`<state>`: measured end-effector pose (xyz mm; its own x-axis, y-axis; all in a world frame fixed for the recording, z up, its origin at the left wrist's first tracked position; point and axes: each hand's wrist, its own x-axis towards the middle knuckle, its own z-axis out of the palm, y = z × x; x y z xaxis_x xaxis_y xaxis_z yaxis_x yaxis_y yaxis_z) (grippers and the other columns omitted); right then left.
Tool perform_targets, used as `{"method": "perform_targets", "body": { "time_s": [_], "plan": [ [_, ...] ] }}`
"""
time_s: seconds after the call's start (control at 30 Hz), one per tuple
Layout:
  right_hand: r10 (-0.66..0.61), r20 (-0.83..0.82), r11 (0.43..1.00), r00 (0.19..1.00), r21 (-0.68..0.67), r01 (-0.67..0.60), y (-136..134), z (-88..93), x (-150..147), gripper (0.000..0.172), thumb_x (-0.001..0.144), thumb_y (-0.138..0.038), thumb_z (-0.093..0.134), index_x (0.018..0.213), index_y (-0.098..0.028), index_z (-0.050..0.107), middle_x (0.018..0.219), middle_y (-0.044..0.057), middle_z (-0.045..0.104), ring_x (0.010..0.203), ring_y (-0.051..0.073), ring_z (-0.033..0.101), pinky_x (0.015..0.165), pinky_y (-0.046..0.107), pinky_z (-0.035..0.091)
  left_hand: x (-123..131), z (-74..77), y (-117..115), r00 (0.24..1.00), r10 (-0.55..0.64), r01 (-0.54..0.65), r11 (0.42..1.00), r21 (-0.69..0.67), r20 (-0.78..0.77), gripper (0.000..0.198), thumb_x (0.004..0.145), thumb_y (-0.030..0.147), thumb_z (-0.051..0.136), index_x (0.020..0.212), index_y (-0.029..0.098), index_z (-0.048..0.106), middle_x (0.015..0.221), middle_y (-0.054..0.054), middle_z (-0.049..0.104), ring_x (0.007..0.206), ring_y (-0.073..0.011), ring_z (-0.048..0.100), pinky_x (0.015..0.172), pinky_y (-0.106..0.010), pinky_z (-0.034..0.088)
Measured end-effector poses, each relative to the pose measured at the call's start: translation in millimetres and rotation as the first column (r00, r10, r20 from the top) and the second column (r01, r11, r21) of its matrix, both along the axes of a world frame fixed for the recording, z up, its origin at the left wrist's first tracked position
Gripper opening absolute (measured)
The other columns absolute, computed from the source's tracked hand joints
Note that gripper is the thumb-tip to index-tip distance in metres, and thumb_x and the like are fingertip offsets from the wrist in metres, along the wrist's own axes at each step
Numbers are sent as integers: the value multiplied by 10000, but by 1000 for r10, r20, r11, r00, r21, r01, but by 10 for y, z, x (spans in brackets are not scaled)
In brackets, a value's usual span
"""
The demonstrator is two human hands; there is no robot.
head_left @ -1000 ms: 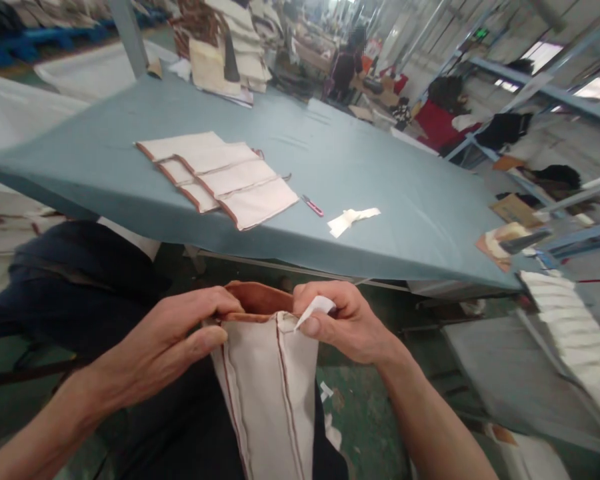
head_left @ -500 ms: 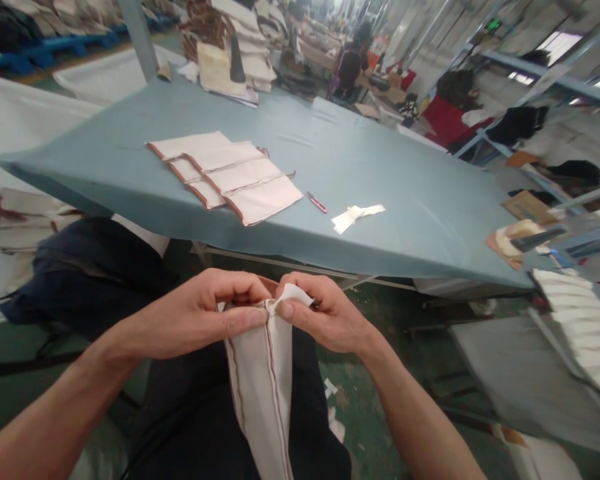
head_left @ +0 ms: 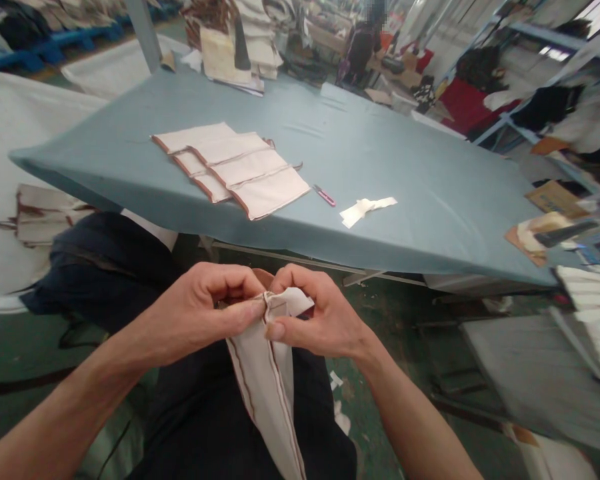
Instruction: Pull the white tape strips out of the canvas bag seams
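A cream fabric piece (head_left: 265, 380) with brown-edged seams hangs down over my lap from both hands. My left hand (head_left: 220, 303) pinches its top edge beside the seam, thumb in front. Just to the right, my right hand (head_left: 313, 310) grips the same edge, and a white flap sticks up between its thumb and fingers. Its thumb lies on the front of the cloth, below the edge. Fingertips behind the cloth are hidden. Beyond the hands, flat cream fabric panels (head_left: 253, 170) with brown edging lie overlapped on the blue-green table (head_left: 405, 160).
Small pink-handled thread snips (head_left: 325, 195) lie right of the panels, near white fabric scraps (head_left: 367, 210). A stack of cream cloth (head_left: 225, 57) stands at the table's far side. Dark blue cloth (head_left: 105, 267) is at my left. A person (head_left: 363, 47) is in the background.
My right thumb has moved down the front of the fabric, and the white flap shows more between thumb and fingers. The left hand keeps its pinch. The view has shifted slightly.
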<state>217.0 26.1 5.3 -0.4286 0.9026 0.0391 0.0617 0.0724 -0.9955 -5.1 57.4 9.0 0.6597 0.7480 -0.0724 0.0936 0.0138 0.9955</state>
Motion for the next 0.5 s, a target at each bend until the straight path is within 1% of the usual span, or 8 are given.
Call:
{"method": "perform_targets", "body": {
  "time_s": [0.1, 0.17, 0.27, 0.33, 0.4, 0.47, 0.5],
  "plan": [
    [-4, 53, 999, 999, 50, 2, -17, 29, -17, 387, 829, -402, 897, 832, -203, 565, 672, -83, 502, 580, 78, 390, 536, 209, 324, -9, 42, -42, 997, -11, 15, 999, 44, -73, 207, 925, 294, 711, 782, 155, 768, 699, 29, 662, 616, -85, 539, 547, -130, 424],
    [30, 39, 999, 999, 18, -30, -7, 25, -19, 333, 888, -395, 837, 832, -199, 574, 663, -82, 490, 575, 78, 382, 534, 209, 324, -24, 70, -50, 994, -12, 21, 996, 86, -106, 203, 920, 279, 696, 780, 158, 780, 671, 32, 656, 591, -84, 530, 533, -135, 415],
    [74, 18, 997, 997, -21, -73, 16, 25, -18, 295, 933, -394, 777, 824, -190, 593, 671, -67, 506, 566, 79, 377, 523, 214, 317, -49, 82, -56, 993, -10, 24, 993, 117, -116, 220, 916, 274, 682, 746, 160, 765, 633, 40, 631, 559, -78, 500, 514, -139, 398],
    [74, 62, 997, 995, 24, -75, 27, 43, -24, 256, 944, -363, 739, 813, -188, 606, 660, -65, 503, 558, 81, 376, 519, 217, 310, -61, 72, -70, 992, 1, 15, 992, 124, -128, 230, 918, 284, 676, 740, 165, 758, 626, 42, 628, 559, -79, 501, 512, -141, 396],
    [50, 148, 991, 988, 113, -67, 31, 68, -36, 191, 938, -294, 697, 801, -186, 619, 646, -64, 510, 556, 83, 389, 530, 219, 314, -66, 59, -98, 987, 29, -7, 991, 136, -158, 233, 917, 290, 665, 742, 167, 756, 633, 36, 638, 569, -87, 516, 514, -148, 400],
    [16, 227, 978, 974, 197, -62, 28, 81, -52, 123, 907, -212, 657, 790, -180, 635, 655, -55, 544, 567, 84, 423, 551, 219, 326, -62, 48, -132, 979, 77, -48, 987, 153, -191, 218, 901, 275, 654, 739, 166, 751, 636, 30, 642, 574, -94, 522, 515, -156, 396],
    [5, 247, 975, 969, 215, -60, 25, 79, -61, 106, 890, -186, 641, 784, -177, 640, 659, -52, 555, 571, 83, 434, 556, 218, 331, -58, 42, -147, 976, 97, -68, 986, 150, -196, 207, 886, 262, 647, 735, 164, 748, 636, 27, 641, 574, -96, 523, 514, -160, 393]
  ]
}}
